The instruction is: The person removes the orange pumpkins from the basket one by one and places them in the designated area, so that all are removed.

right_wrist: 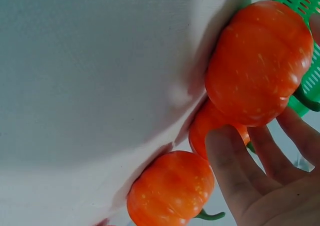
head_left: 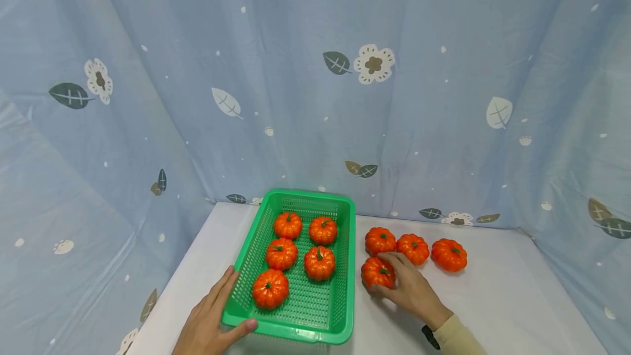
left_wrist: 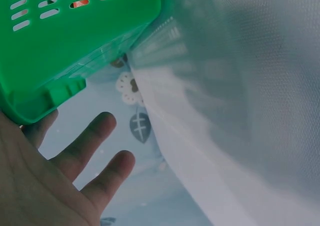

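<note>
Centrally, a green basket with perforated walls stands on a white tabletop, holding five pumpkins, three along its left side and two along its right. The left hand lies at the near left corner, its thumb on the rim and its other fingers extended along the outer wall; the left wrist view shows them spread, not closed round anything. Right of the basket, the right hand has its thumb and fingers curved about opposite sides of the near pumpkin, parted by roughly that fruit's breadth; whether it is lifted cannot be told. The basket's right wall stands between this pumpkin and the interior. Close behind is the rear pumpkin; beside that one sits the middle pumpkin, near the hand's knuckles, and farther right the outermost pumpkin. A beige sleeve and dark wristband cross the near edge. A blue printed curtain bounds the rear.
</note>
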The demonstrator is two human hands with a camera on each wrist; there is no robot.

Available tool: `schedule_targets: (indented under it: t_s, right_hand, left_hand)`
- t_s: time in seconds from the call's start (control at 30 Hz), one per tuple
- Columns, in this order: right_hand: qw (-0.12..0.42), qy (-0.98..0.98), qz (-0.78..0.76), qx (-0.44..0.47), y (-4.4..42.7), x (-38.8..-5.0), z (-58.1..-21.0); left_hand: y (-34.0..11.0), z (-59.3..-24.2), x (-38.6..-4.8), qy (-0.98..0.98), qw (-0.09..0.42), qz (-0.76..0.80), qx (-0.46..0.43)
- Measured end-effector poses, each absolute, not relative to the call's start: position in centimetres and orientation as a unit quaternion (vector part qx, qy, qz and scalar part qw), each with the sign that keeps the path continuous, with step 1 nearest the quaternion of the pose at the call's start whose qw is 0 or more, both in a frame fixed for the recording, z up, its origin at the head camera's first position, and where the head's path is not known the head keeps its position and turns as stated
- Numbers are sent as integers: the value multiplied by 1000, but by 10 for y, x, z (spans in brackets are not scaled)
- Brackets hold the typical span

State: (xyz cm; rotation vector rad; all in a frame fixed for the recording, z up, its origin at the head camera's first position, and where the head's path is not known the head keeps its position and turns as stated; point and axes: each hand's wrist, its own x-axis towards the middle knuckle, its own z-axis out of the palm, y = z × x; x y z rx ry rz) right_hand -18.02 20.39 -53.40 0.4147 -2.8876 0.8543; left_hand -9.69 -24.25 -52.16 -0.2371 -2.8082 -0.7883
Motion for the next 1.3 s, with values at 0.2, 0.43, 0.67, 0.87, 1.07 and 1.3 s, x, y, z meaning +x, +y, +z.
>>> schedule_targets:
  t_s: [0.2, 0.43, 0.67, 0.87, 1.07, 1.3]
  right_hand:
    - [82, -946, 279, 144, 207, -178, -528]
    - [117, -936, 291, 159, 209, -177, -518]
    - [137, -930, 303, 157, 204, -175, -510]
    - [148, -922, 316, 166, 193, -171, -507]
    - [145, -916, 331, 176, 185, -169, -502]
    - [123, -908, 356, 183, 173, -167, -494]
  left_hand:
    - [-242, -523, -98, -954, 106, -269, -81]
    - [-241, -523, -99, -955, 102, -267, -78]
    - [-241, -523, -99, -955, 93, -270, -75]
    - [-241, -521, -100, -959, 82, -262, -69]
    - [-240, -520, -100, -960, 75, -262, -65]
    - [-240, -519, -99, -959, 75, -264, -66]
